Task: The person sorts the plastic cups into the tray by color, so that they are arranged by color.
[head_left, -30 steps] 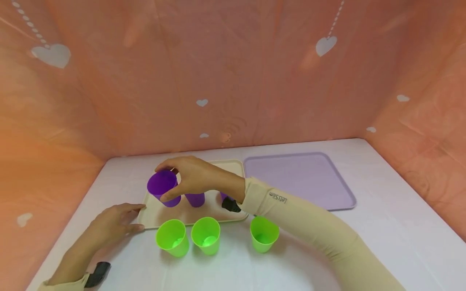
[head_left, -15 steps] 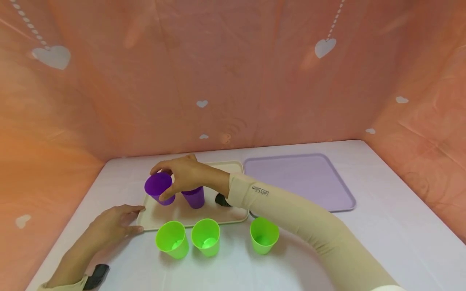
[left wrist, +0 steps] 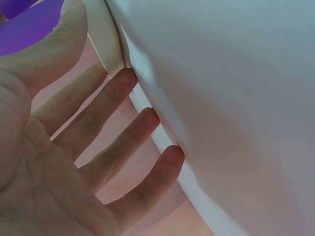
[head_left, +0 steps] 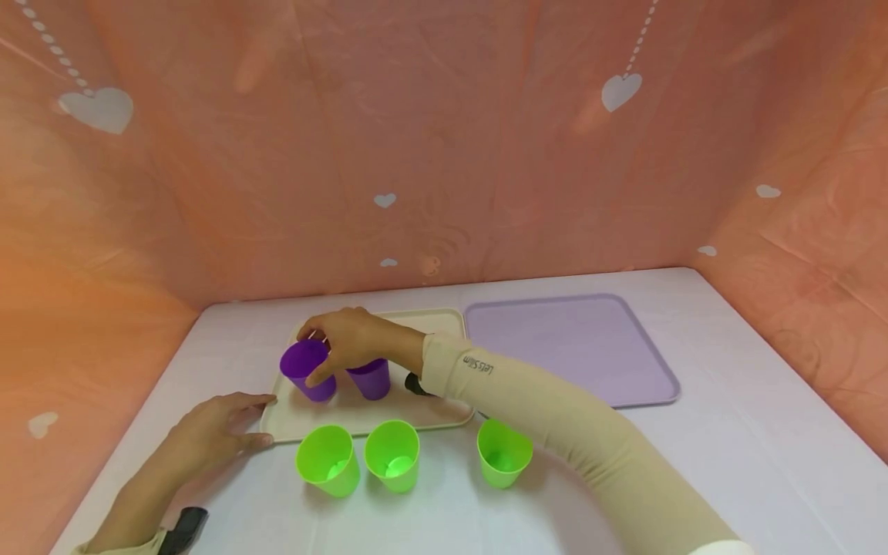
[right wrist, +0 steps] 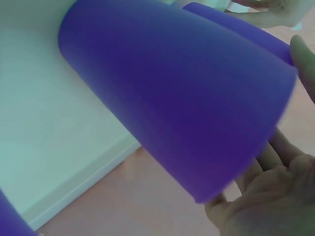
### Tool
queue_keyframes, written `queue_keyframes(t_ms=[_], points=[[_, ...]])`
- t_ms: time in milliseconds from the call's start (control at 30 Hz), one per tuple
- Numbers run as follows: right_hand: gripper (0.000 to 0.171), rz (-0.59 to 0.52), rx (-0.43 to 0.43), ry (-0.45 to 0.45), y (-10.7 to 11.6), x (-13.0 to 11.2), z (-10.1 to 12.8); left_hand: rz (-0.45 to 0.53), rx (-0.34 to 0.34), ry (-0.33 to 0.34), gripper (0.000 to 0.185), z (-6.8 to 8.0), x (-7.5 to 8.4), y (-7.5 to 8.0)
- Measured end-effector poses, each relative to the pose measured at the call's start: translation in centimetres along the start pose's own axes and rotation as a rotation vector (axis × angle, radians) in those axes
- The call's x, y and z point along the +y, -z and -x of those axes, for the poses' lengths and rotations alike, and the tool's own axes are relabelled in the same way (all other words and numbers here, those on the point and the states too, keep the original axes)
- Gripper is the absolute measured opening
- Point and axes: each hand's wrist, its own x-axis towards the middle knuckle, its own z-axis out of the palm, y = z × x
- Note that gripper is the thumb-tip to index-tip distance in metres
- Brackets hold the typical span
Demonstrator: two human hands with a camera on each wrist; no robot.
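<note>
Tabletop booth [head_left: 728,432], heart-print pink backdrop [head_left: 444,139]

Purple plastic cup [head_left: 307,368], open end up, tilted, base on the beige rectangular tray [head_left: 361,412]. Second purple cup [head_left: 370,378] just beside it, upright.

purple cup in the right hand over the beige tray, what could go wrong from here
The purple cup is tilted in the right hand, right beside a second purple cup; it may knock that one over. Set down tilted, it may tip on the beige tray. The left hand only rests flat against the tray's edge, so a bump might slide the tray.
</note>
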Motion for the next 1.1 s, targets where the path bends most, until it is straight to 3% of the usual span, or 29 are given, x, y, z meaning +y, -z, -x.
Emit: queue_keyframes(t_ms=[233,467,600,800,933,1100], points=[[0.071,-0.038,-0.024,-0.02,-0.6,0.4,0.0,-0.009,-0.004,0.003,0.056,-0.2,0.1,0.1],[0.083,0.042,-0.02,0.024,0.7,1.0,1.6,-0.008,-0.047,0.041,0.059,-0.4,0.2,0.1],[0.084,-0.009,0.048,0.06,3.6,1.9,4.8,-0.015,-0.037,0.027,0.058,-0.2,0.2,0.1],[0.068,-0.14,0.167,0.093,7.1,2.9,10.5,-0.019,-0.005,0.018,0.059,0.1,-0.3,0.3],[0.06,-0.192,0.253,0.099,7.4,4.8,14.9,-0.005,-0.006,0.015,0.058,0.1,-0.3,0.1],[0.052,-0.204,0.374,0.004,6.6,8.7,20.7,-0.012,0.004,-0.003,0.057,0.2,-0.1,0.0]])
